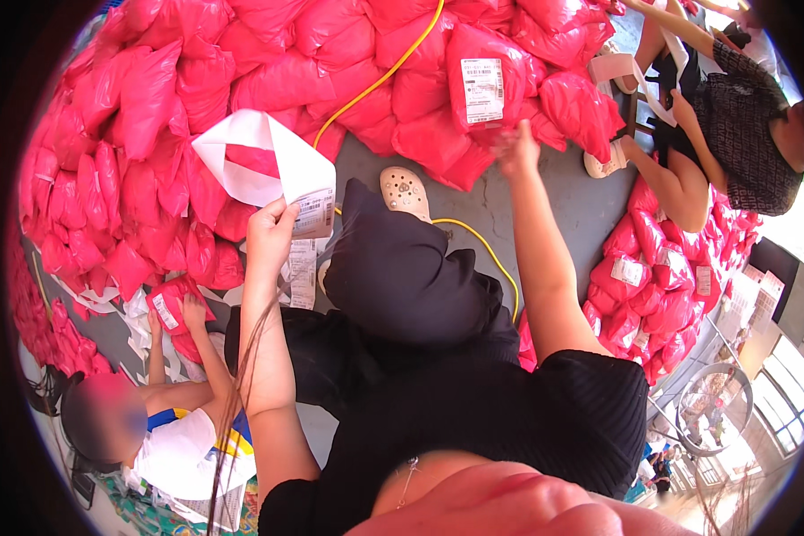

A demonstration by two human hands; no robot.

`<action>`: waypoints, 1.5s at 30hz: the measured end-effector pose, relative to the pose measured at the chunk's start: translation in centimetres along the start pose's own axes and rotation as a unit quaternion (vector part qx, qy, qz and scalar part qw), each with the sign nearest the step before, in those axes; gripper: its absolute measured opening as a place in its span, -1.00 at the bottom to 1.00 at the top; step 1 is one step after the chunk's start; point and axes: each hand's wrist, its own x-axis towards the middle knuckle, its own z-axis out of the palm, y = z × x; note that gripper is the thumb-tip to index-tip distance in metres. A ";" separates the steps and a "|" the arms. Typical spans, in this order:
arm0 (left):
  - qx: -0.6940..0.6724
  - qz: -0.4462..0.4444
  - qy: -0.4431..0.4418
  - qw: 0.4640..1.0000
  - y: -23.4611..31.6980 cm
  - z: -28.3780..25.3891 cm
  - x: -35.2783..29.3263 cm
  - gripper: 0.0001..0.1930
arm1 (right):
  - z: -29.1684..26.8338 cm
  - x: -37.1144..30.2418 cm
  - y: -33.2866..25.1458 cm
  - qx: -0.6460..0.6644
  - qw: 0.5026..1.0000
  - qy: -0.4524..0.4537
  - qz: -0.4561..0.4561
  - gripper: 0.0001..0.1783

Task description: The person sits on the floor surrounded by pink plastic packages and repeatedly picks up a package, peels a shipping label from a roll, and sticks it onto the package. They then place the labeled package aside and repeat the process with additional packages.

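My left hand point(272, 234) pinches a long strip of white labels point(305, 161), which loops up and over above it. Printed labels point(303, 271) on the strip hang down beside my wrist. A pink plastic bag point(514, 55) lies on the pile ahead of me, a white printed label point(482, 90) stuck on its front. Just below that bag's lower edge is my right hand point(516, 154), somewhat blurred, its fingers apart and nothing seen in them.
Pink bags point(143, 107) are heaped ahead and left; another pile point(657, 286) of labelled bags lies right. A yellow hose or cord point(380, 82) crosses the bags and floor. At lower left a person handles a pink bag point(177, 304); another at upper right holds a white strip point(630, 70).
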 end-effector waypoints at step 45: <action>-0.421 0.179 0.096 0.884 8.5 -0.6 -3.6 -0.67 | 20.1 -24.4 3.8 -0.403 0.613 -0.661 -0.155 -0.65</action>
